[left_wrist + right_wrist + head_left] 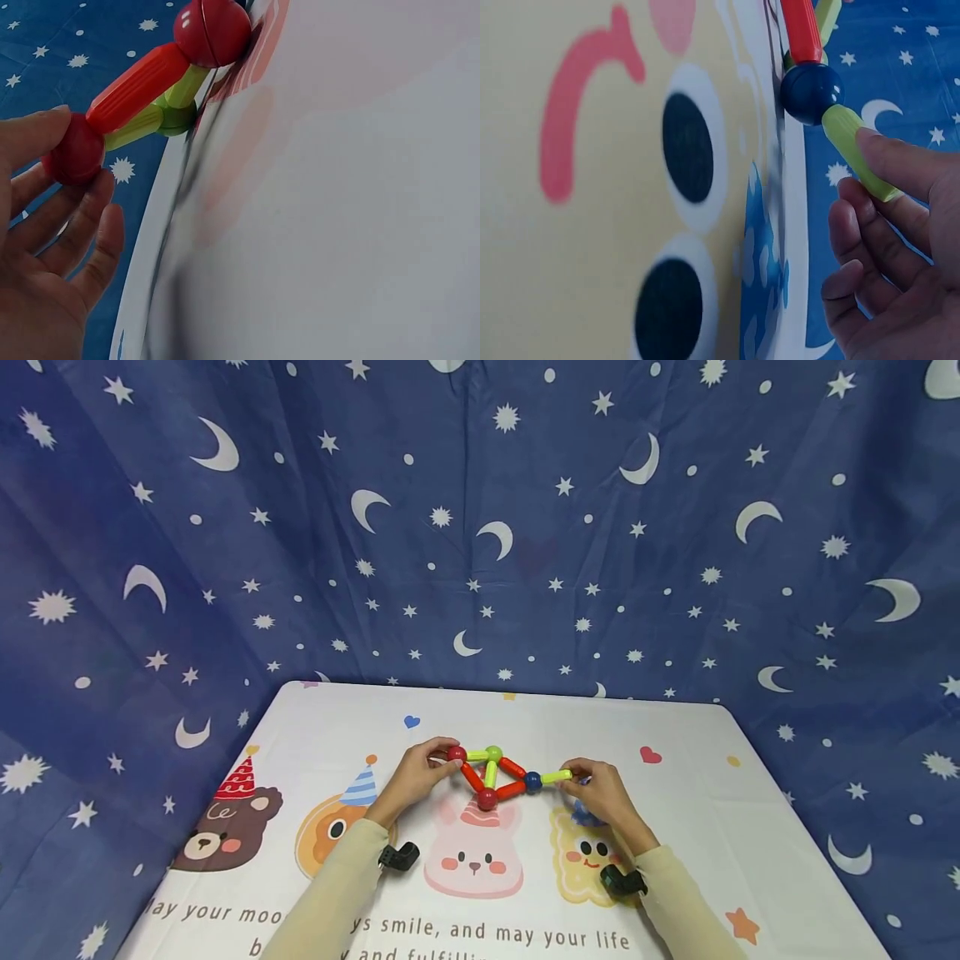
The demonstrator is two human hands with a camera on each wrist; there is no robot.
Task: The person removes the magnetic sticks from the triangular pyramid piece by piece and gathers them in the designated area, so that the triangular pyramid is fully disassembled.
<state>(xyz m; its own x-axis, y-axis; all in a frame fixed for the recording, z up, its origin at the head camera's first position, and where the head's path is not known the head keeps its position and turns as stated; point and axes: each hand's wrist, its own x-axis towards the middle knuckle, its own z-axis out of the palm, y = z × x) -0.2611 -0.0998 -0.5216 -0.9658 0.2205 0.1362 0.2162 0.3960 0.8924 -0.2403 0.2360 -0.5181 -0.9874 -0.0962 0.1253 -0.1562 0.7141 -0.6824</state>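
A flat frame of toy rods and balls, two triangles sharing a yellow-green rod (pixel 491 774), lies between both hands. My left hand (pixel 417 777) pinches the red ball (pixel 78 149) at its left corner. A green ball (pixel 493 752) forms the far corner, and another red ball (pixel 487 799) the near one. Red rods (pixel 512 789) run to a dark blue ball (pixel 812 93) on the right. From that ball a yellow-green rod (pixel 853 146) sticks out, its outer end pinched by the thumb and fingers of my right hand (pixel 602 789).
The white tablecloth (pixel 675 743) carries printed cartoon figures, such as a bear (pixel 228 831) and a rabbit (pixel 474 860), with lettering nearer the front. Behind the table hangs a dark blue curtain (pixel 525 610) with moons and stars. A small black camera (pixel 399 857) sits at the left wrist.
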